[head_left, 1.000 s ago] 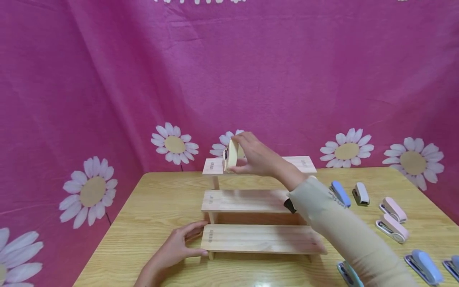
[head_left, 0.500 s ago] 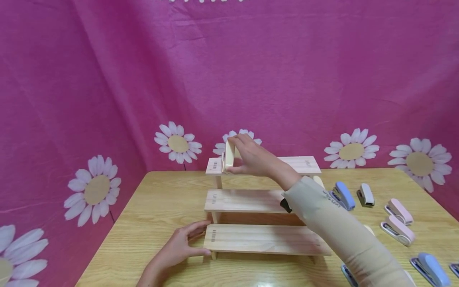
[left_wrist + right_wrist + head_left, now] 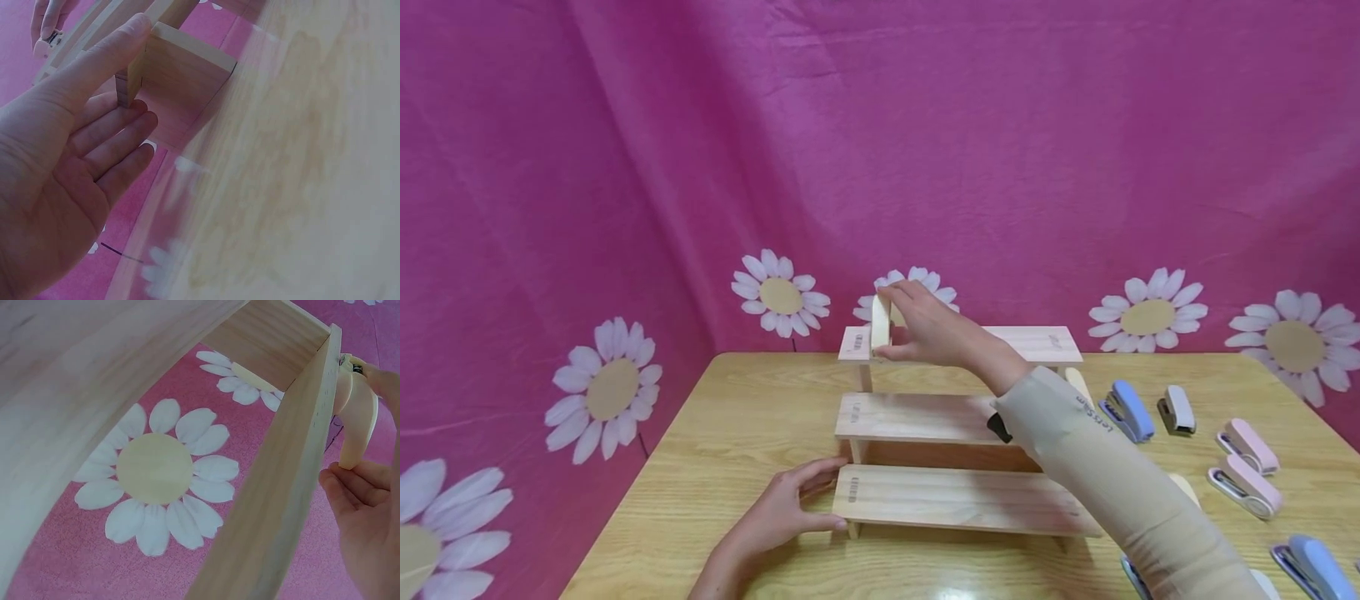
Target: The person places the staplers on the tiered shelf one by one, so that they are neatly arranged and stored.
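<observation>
held stapler point(image 3: 881, 325): cream | stand point(image 3: 947, 492): light wood-grain | backdrop point(image 3: 970, 158): magenta, white daisies point(image 3: 1148, 317)

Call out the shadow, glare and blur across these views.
Head: shadow across the bottom shelf's right part, glare on the tabletop at the frame's bottom edge; left wrist: tabletop hazy and soft; right wrist: wide wooden surface at left blurred.

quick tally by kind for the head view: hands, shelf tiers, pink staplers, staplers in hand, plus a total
Hands: 2 (left hand, right hand)
Shelf tiers: 3 (top tier, middle tier, bottom tier)
Pink staplers: 2 (rear pink stapler, front pink stapler)
Staplers in hand: 1 (cream stapler)
Total: 8
</observation>
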A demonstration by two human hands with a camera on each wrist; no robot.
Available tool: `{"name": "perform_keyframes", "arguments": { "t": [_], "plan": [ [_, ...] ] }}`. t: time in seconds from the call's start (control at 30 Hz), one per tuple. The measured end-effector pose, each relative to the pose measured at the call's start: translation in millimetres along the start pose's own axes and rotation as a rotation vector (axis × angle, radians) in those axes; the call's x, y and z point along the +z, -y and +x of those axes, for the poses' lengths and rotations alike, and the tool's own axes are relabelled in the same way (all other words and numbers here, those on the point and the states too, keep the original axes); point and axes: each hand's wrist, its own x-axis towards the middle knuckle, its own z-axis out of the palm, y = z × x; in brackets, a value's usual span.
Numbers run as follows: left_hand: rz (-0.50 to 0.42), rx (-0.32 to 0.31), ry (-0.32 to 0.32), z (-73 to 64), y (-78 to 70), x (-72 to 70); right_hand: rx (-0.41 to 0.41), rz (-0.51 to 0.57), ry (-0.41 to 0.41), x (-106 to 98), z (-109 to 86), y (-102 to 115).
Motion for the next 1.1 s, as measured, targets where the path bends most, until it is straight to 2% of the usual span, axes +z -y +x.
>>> {"name": "perform_keyframes", "arguments": {
  "t": [0.23,0.47,0.93,1.1],
  "plan": [
    [0.006,0.002,0.003,2.8,-1.6,2.1,0.030,0.025,0.010,0,-3.8,-3],
    [0.045,0.012,-0.003,4.6,-1.8,2.3,0.033,0.046,-0.029,-8,-12.6,-7],
    [0.038,-0.023,-0.009,1.1,-3.3,1.8,0.020,0.044,-0.116,-32,-59.5,-26],
    [0.034,-0.025,-0.010,0.0,-2.3,2.1,0.039,0.026,-0.129,-41,-77.0,-34]
  ]
}}
